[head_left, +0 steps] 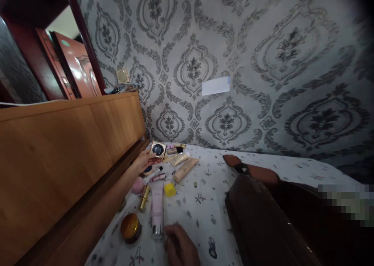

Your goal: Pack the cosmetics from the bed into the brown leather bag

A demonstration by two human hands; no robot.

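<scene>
My left hand (146, 160) reaches toward the wall and grips a square compact (158, 149) with a dark round centre. Near the bottom edge, my right hand (181, 245) rests on the patterned sheet with its fingers curled; what they hold, if anything, is hidden. Beside it lies a pink tube (157, 209) with a silver cap. A gold lipstick (144, 198), a pink round item (138, 185), a yellow item (169, 189) and an amber jar (130, 227) lie around the tube. Beyond them is a beige tube (186, 170).
A wooden headboard (73, 141) runs along the left. On the right, a dark brown bag (263, 219) with a brown strap (260, 173) lies on the sheet (210, 203). Behind stands a patterned wall (193, 63) with a white paper strip (216, 86).
</scene>
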